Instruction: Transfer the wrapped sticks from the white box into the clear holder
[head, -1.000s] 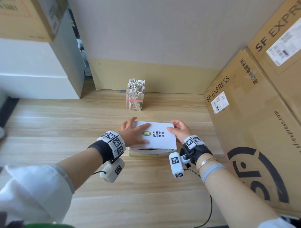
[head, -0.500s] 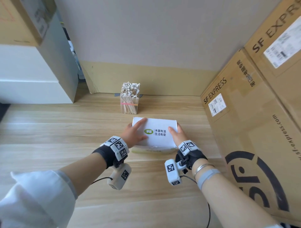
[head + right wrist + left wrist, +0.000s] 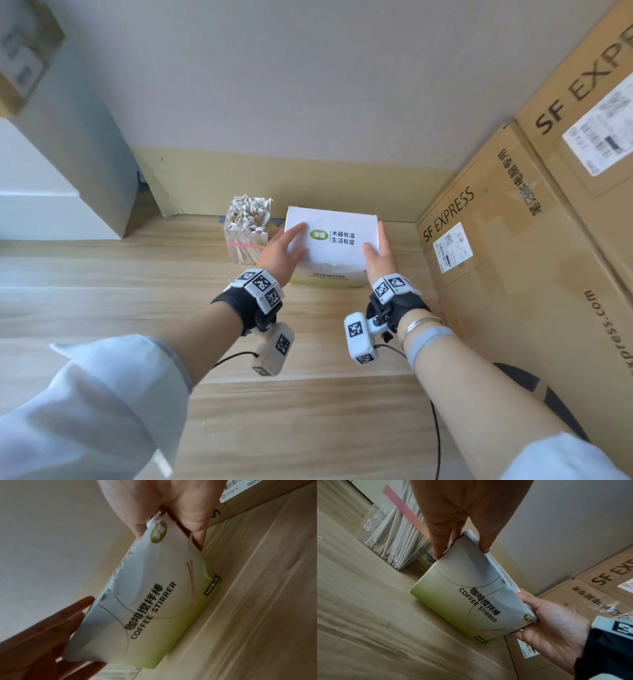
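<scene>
- The white cardboard box (image 3: 334,236) printed "COFFEE STIRRER", green-tinted towards its base, stands on the pale wood-grain surface (image 3: 102,301) with its lower edge touching the wood and its top tilted.
- The left hand (image 3: 281,251) holds the box's left end: thumb on the top face, fingers (image 3: 436,547) curled against the side.
- The right hand (image 3: 378,260) clamps the right end, its fingers (image 3: 197,526) wrapped round the edge.
- The clear square holder (image 3: 247,241), packed full of paper-wrapped wooden sticks (image 3: 250,214) and banded with a pink strip, stands just beside the box, on its left.
- Brown "SF EXPRESS" cartons (image 3: 520,260) stand to the right of the box.
</scene>
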Demonstrator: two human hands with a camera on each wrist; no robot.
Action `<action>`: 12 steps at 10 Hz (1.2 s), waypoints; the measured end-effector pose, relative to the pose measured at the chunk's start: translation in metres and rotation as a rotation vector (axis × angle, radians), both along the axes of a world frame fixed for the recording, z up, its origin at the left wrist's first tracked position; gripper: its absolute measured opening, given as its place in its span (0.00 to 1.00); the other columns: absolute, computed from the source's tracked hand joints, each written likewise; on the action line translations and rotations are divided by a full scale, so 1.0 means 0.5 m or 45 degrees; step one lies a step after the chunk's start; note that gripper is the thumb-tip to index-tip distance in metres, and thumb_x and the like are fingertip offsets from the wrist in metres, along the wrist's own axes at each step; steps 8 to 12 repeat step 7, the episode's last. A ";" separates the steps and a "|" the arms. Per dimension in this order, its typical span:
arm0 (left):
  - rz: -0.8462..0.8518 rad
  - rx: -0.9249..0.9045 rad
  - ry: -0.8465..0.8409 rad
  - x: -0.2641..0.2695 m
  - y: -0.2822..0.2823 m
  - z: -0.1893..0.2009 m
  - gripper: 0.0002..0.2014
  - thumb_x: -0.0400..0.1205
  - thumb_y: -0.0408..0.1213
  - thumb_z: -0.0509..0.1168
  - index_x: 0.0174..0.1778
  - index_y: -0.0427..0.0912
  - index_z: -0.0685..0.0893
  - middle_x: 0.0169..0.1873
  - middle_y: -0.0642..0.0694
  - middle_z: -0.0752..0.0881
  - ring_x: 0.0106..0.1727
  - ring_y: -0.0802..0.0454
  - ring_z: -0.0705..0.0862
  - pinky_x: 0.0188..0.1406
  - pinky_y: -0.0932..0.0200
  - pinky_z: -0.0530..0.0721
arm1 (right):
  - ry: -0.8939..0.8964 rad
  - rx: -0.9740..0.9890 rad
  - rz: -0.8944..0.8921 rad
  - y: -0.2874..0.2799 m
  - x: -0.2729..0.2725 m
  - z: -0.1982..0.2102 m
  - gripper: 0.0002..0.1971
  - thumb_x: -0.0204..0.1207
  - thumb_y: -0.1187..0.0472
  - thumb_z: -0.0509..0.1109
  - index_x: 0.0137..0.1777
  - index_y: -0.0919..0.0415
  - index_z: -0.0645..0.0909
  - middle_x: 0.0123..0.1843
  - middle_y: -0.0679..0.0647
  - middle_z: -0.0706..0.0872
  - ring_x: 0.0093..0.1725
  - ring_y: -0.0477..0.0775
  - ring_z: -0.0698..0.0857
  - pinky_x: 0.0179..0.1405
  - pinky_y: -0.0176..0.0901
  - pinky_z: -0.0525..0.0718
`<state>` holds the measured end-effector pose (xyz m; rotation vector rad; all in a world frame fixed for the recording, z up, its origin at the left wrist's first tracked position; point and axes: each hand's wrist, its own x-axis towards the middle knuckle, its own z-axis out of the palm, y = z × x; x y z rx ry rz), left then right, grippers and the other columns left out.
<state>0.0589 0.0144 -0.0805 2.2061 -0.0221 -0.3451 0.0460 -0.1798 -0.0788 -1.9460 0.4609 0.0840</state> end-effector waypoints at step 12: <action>0.004 0.119 -0.053 0.008 -0.004 0.037 0.22 0.85 0.35 0.55 0.76 0.44 0.69 0.77 0.38 0.69 0.78 0.41 0.67 0.74 0.52 0.68 | -0.039 -0.103 0.054 0.003 0.008 0.024 0.24 0.84 0.63 0.53 0.81 0.56 0.61 0.82 0.53 0.66 0.80 0.53 0.66 0.76 0.37 0.62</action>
